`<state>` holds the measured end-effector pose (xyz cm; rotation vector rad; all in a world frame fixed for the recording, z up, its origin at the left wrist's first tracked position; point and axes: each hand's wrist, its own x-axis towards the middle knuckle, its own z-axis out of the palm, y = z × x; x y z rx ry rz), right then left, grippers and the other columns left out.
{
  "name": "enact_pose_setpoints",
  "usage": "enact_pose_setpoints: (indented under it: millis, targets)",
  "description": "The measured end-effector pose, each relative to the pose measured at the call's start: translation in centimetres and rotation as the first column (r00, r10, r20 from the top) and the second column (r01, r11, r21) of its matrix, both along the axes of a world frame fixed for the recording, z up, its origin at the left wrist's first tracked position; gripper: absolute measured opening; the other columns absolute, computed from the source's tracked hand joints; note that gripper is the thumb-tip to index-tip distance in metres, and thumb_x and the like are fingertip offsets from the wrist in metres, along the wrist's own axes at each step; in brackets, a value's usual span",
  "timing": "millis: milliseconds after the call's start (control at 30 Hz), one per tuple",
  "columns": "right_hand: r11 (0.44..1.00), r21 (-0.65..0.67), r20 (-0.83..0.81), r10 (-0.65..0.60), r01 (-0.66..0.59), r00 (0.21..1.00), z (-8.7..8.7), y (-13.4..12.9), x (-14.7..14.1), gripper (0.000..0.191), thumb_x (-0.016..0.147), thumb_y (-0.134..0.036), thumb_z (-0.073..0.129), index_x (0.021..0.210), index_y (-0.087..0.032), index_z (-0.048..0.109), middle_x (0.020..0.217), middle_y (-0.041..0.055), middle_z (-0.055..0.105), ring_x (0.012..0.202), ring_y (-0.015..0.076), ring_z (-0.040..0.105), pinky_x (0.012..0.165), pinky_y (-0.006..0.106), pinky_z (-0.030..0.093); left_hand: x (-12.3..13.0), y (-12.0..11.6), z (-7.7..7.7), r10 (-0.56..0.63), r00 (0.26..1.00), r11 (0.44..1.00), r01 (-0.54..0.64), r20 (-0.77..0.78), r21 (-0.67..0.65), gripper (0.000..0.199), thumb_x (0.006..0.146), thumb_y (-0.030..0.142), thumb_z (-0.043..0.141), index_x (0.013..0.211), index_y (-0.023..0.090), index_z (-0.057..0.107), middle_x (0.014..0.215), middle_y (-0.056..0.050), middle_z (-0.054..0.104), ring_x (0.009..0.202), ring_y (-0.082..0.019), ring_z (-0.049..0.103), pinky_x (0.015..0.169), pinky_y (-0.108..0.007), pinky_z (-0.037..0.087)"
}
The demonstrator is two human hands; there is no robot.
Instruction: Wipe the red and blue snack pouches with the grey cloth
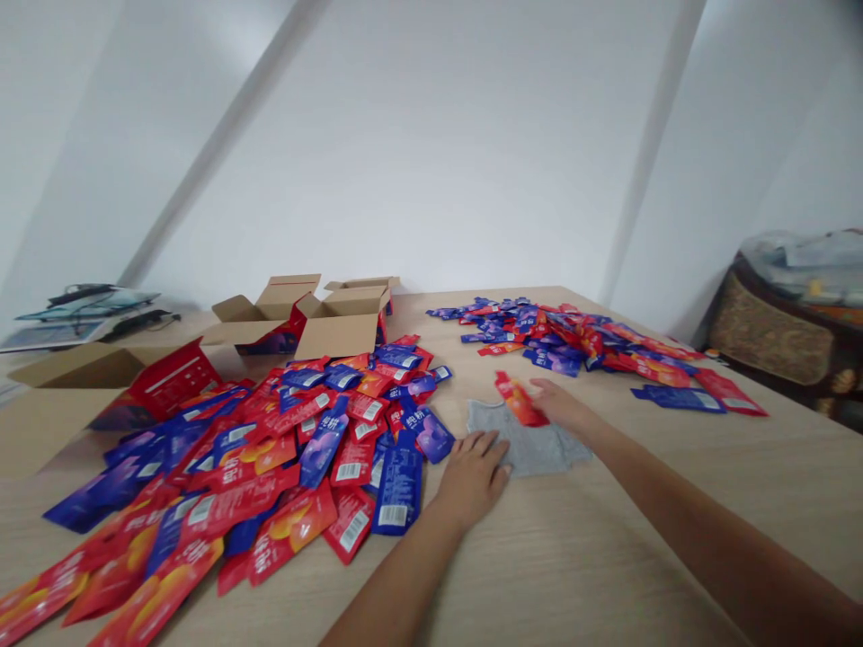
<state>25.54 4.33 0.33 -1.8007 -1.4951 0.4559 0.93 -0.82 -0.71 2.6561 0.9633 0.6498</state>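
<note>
My right hand (558, 404) grips a red pouch (520, 401) with an orange pattern, held just above a grey cloth (539, 451). The cloth lies crumpled-edged on the table between two heaps of pouches. My left hand (475, 476) rests flat with its fingers out, at the cloth's left edge and close beside the near heap. In that heap, a blue pouch (399, 487) with a white barcode lies nearest my left wrist. Red and blue pouches (351, 413) overlap loosely all through it.
A second heap of red and blue pouches (573, 337) spreads over the far right of the table (607, 557). Opened cardboard boxes (341, 334) stand at the back left, another box (60, 404) nearer. Papers (81, 314) lie far left. A patterned chair (775, 310) stands right.
</note>
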Motion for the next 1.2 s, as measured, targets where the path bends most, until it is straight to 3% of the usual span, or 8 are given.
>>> enact_pose_setpoints:
  millis: [100,200,367,600,767,967,1067,1200]
  targets:
    - [0.998,-0.003,0.163,0.056,-0.056,0.985,-1.9,-1.9,-3.6,0.041,0.080,-0.024,0.053,0.120,-0.017,0.057,0.105,0.0111,0.066,0.104,0.0249,0.056,0.092,0.037,0.040,0.1,0.2,-0.1,0.081,0.993,0.997,-0.082,0.085,0.003,0.026,0.089,0.022,0.042,0.111,0.021,0.055,0.118,-0.008,0.056,0.113,-0.022,0.047,0.098,-0.042,0.037]
    - [0.981,0.047,0.475,0.143,-0.187,0.868,-2.5,-3.6,-6.4,0.044,0.089,-0.029,0.041,0.131,-0.024,0.048,0.137,0.0099,0.046,0.123,0.0272,0.040,0.099,0.042,0.033,0.2,0.7,-0.6,0.146,0.983,0.988,-0.151,0.108,0.040,0.023,0.083,0.011,0.042,0.101,0.019,0.054,0.112,-0.008,0.056,0.110,-0.021,0.048,0.097,-0.040,0.038]
    - [0.941,-0.061,0.656,0.290,-0.334,0.697,-2.0,-5.1,-8.4,0.041,0.094,-0.029,0.031,0.132,-0.026,0.047,0.147,0.0045,0.034,0.122,0.0274,0.037,0.094,0.042,0.037,0.5,1.0,-1.6,0.187,0.982,0.979,-0.186,-0.003,0.079,0.034,0.082,0.014,0.047,0.116,0.014,0.047,0.126,-0.014,0.051,0.118,-0.024,0.046,0.101,-0.042,0.035]
    - [0.997,-0.073,0.790,0.069,-0.017,0.609,-1.7,-5.1,-3.1,0.039,0.090,-0.018,0.035,0.122,-0.019,0.057,0.136,0.0125,0.046,0.110,0.0299,0.044,0.088,0.043,0.040,0.6,0.3,-0.6,0.215,0.963,0.971,-0.192,-0.163,0.144,0.032,0.090,0.022,0.040,0.117,0.010,0.051,0.129,-0.016,0.051,0.120,-0.025,0.045,0.103,-0.042,0.032]
    - [0.999,0.050,0.752,-0.050,0.019,0.657,-0.6,-5.3,-1.6,0.039,0.084,-0.010,0.039,0.114,-0.018,0.063,0.134,0.0142,0.048,0.108,0.0291,0.048,0.088,0.043,0.042,0.2,0.2,-0.4,0.216,0.970,0.971,-0.202,-0.109,0.129,0.032,0.090,0.026,0.040,0.117,0.014,0.053,0.127,-0.012,0.054,0.118,-0.023,0.047,0.102,-0.040,0.033]
    - [0.900,0.349,0.471,0.071,-0.260,0.879,1.2,-6.0,-4.1,0.044,0.089,-0.015,0.032,0.130,-0.021,0.048,0.125,0.0070,0.057,0.113,0.0185,0.050,0.097,0.036,0.040,0.1,0.3,-0.4,0.215,0.973,0.971,-0.204,-0.082,0.125,0.028,0.090,0.025,0.040,0.112,0.015,0.055,0.123,-0.011,0.055,0.115,-0.022,0.048,0.100,-0.040,0.035]
    - [0.909,0.296,0.474,0.127,-0.294,0.871,0.5,-6.1,-5.4,0.043,0.091,-0.017,0.030,0.129,-0.020,0.050,0.124,0.0074,0.058,0.115,0.0184,0.049,0.099,0.037,0.039,0.2,0.2,-0.3,0.214,0.971,0.970,-0.199,-0.103,0.138,0.031,0.090,0.025,0.042,0.116,0.014,0.052,0.125,-0.011,0.053,0.116,-0.023,0.046,0.100,-0.040,0.034]
    - [0.957,0.067,0.610,0.184,-0.282,0.771,-1.5,-6.1,-6.3,0.042,0.092,-0.023,0.033,0.129,-0.017,0.052,0.137,0.0099,0.048,0.129,0.0242,0.036,0.101,0.043,0.035,0.3,0.2,-0.5,0.199,0.971,0.970,-0.176,-0.134,0.167,0.034,0.091,0.026,0.040,0.122,0.016,0.050,0.125,-0.011,0.052,0.116,-0.023,0.045,0.100,-0.040,0.034]
